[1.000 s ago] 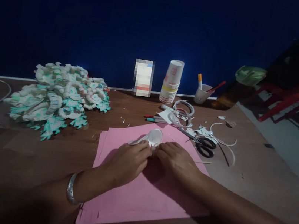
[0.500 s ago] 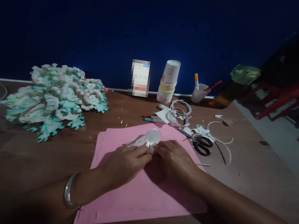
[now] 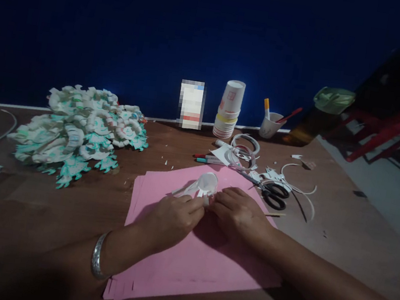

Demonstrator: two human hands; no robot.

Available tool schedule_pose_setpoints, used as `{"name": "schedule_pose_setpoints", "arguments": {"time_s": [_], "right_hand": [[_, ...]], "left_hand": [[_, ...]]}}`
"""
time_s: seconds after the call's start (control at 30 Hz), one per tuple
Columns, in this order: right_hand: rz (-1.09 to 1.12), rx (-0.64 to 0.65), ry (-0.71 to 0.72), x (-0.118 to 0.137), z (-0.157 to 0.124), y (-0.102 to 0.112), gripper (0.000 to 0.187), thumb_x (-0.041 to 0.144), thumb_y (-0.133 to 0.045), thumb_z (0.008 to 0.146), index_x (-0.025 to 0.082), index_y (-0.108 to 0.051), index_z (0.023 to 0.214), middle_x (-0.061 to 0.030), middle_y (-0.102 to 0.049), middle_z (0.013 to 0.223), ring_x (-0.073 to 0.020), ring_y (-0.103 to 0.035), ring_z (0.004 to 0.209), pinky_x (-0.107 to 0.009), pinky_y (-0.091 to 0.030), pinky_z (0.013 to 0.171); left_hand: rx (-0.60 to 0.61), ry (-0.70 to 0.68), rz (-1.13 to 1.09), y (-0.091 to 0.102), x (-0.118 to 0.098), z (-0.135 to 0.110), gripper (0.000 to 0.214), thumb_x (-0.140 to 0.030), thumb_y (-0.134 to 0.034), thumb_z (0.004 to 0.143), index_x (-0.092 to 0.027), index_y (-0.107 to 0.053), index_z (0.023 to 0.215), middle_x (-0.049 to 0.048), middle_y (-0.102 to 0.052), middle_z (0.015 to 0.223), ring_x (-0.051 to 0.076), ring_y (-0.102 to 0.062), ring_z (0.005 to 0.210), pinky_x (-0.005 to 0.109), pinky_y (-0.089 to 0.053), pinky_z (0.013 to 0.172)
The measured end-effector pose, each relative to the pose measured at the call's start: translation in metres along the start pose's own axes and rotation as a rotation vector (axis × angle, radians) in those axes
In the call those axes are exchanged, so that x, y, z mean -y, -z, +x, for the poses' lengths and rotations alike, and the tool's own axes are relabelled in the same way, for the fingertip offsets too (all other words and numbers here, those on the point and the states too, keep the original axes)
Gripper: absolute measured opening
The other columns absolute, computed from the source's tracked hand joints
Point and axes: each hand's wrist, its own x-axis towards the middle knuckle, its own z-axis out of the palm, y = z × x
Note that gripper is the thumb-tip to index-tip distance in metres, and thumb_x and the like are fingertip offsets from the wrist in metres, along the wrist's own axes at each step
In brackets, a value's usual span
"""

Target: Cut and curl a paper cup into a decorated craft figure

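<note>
I have the brown table (image 3: 62,219) spread below my camera, running back to a dark blue wall (image 3: 127,34) with a pale strip (image 3: 167,119) along its foot; pink sheets (image 3: 181,272) lie stacked, edges uneven, near the middle, and on them rests the cut paper cup (image 3: 208,181), its mouth turned up toward me; the left hand (image 3: 177,217), a bangle (image 3: 97,255) at its wrist, has its fingers closed on the cup's near edge; the right hand (image 3: 240,216) meets it there with fingers curled, though its tips are hidden and I cannot tell whether they grip.

To the left I see a heap (image 3: 79,127) of white paper shapes edged in green; at the back stand a blurred-out box (image 3: 190,106), a cup stack (image 3: 230,104) and a pen cup (image 3: 271,126); nearer are markers (image 3: 213,161), tape (image 3: 247,136), scissors (image 3: 264,191) touching paper scraps (image 3: 275,175), and a thin stick (image 3: 276,214) just beyond the right wrist.

Off the table's right side, I make out grey floor (image 3: 361,174) and red chairs (image 3: 378,136); the far corner is too dark for me to read.
</note>
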Motion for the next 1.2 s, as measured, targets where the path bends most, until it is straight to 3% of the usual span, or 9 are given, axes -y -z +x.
{"name": "schedule_pose_setpoints", "arguments": {"time_s": [0.3, 0.73, 0.87, 1.07, 1.2], "right_hand": [[0.043, 0.094, -0.107, 0.0035, 0.0049, 0.0035, 0.005, 0.012, -0.065, 0.084, 0.016, -0.065, 0.087, -0.0074, -0.066, 0.088, -0.0217, -0.057, 0.081, -0.035, -0.042, 0.077], [-0.037, -0.044, -0.033, -0.0036, -0.0006, -0.0032, 0.012, 0.006, -0.061, 0.088, 0.016, -0.066, 0.084, -0.0058, -0.065, 0.080, -0.0194, -0.054, 0.072, -0.032, -0.042, 0.070], [-0.046, -0.034, -0.022, -0.0013, 0.0004, -0.0009, 0.013, 0.006, -0.058, 0.090, 0.015, -0.067, 0.084, -0.0068, -0.065, 0.080, -0.0198, -0.054, 0.073, -0.032, -0.043, 0.071], [0.006, 0.014, -0.082, 0.0023, 0.0032, 0.0043, 0.007, 0.011, -0.063, 0.085, 0.016, -0.066, 0.086, -0.0053, -0.064, 0.082, -0.0194, -0.054, 0.073, -0.032, -0.041, 0.070], [0.023, 0.019, -0.094, 0.0006, 0.0026, 0.0043, 0.007, 0.010, -0.063, 0.082, 0.017, -0.065, 0.084, -0.0055, -0.064, 0.082, -0.0192, -0.054, 0.074, -0.032, -0.040, 0.069]], "left_hand": [[-0.093, -0.027, 0.099, 0.0035, -0.0026, -0.0027, 0.020, -0.006, -0.046, 0.092, -0.016, -0.060, 0.084, 0.0040, -0.064, 0.077, 0.018, -0.059, 0.065, 0.030, -0.042, 0.050], [0.016, 0.019, 0.057, 0.0024, 0.0000, 0.0029, 0.018, -0.010, -0.045, 0.095, -0.014, -0.061, 0.091, 0.0050, -0.064, 0.081, 0.018, -0.063, 0.070, 0.028, -0.046, 0.053], [0.034, 0.029, 0.085, 0.0033, -0.0022, 0.0025, 0.015, -0.011, -0.046, 0.094, -0.014, -0.060, 0.089, 0.0056, -0.063, 0.081, 0.020, -0.063, 0.069, 0.030, -0.047, 0.052], [-0.007, -0.013, 0.138, 0.0043, -0.0031, -0.0030, 0.018, -0.012, -0.047, 0.094, -0.011, -0.061, 0.105, 0.0088, -0.066, 0.089, 0.021, -0.064, 0.073, 0.033, -0.050, 0.055], [0.015, -0.030, 0.150, 0.0046, -0.0044, -0.0017, 0.013, -0.011, -0.049, 0.092, -0.013, -0.062, 0.094, 0.0074, -0.065, 0.085, 0.021, -0.063, 0.070, 0.032, -0.047, 0.052]]}}
